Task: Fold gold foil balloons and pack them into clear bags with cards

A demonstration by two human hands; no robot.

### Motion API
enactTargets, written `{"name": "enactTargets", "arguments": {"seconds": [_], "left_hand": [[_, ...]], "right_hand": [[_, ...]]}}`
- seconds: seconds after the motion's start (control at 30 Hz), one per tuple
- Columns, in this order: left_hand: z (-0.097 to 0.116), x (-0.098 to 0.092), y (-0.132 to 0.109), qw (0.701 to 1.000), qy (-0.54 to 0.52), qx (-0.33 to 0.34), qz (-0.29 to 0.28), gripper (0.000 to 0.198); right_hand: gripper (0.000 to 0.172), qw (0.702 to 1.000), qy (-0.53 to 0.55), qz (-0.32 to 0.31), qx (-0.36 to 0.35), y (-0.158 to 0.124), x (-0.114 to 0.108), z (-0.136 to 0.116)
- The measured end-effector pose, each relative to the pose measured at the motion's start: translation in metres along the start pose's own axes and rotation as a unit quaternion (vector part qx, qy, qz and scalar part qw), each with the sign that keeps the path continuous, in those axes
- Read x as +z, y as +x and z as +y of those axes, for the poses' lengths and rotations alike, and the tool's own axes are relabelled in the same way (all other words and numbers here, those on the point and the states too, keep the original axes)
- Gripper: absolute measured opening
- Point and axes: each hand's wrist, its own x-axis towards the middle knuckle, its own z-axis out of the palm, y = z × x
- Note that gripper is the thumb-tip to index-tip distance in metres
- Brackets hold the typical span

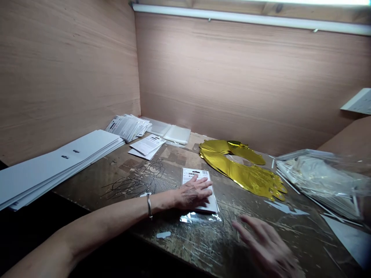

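- My left hand [193,193] lies open and flat on a white printed card [193,172], gripping nothing; the fingers spread toward the far right corner.
- My right hand [266,247] is open too, fingers loosely spread, near the card's right side; I cannot tell whether it touches the wooden workbench [232,241].
- The card sits mid-bench, with a clear plastic sleeve [199,218] showing at its near end; I cannot tell whether the card is inside.
- Even pressure from a flat palm is the right touch here: it keeps the card from sliding.
- The card's long axis runs away from me, leaning slightly; its barcode end points toward the far wall.
- A gold foil balloon [246,173] lies just right of it, beyond my right hand.
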Motion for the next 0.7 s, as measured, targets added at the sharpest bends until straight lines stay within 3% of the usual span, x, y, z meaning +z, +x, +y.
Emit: {"name": "enactTargets", "arguments": {"seconds": [0.07,0.17,0.33,0.4,0.5,0.63,0.7], "left_hand": [[0.003,-0.010,-0.008,0.999,-0.042,0.031,-0.016,0.021],[0.008,-0.020,-0.026,0.991,-0.108,0.057,-0.049,0.020],[0.013,-0.017,-0.046,0.977,-0.205,0.034,-0.047,0.024],[0.012,-0.017,-0.047,0.970,-0.236,0.032,-0.052,0.035],[0.010,-0.021,-0.045,0.958,-0.274,0.033,-0.071,0.047],[0.006,-0.019,-0.046,0.952,-0.295,0.003,-0.082,0.026],[0.004,-0.013,-0.048,0.954,-0.290,-0.014,-0.073,0.032]], "right_hand": [[0.038,0.997,0.010,-0.033,-0.071,0.027,0.016,-0.003],[0.029,0.991,0.043,-0.058,-0.116,0.054,0.024,-0.010],[0.018,0.979,0.122,-0.031,-0.160,0.056,0.025,-0.012],[0.019,0.979,0.158,-0.008,-0.125,0.052,0.030,-0.012],[0.018,0.984,0.176,-0.002,-0.005,0.054,0.039,-0.014],[0.020,0.964,0.169,-0.097,0.180,0.071,0.041,-0.024],[0.019,0.946,0.168,-0.146,0.238,0.080,0.037,-0.028]]}}
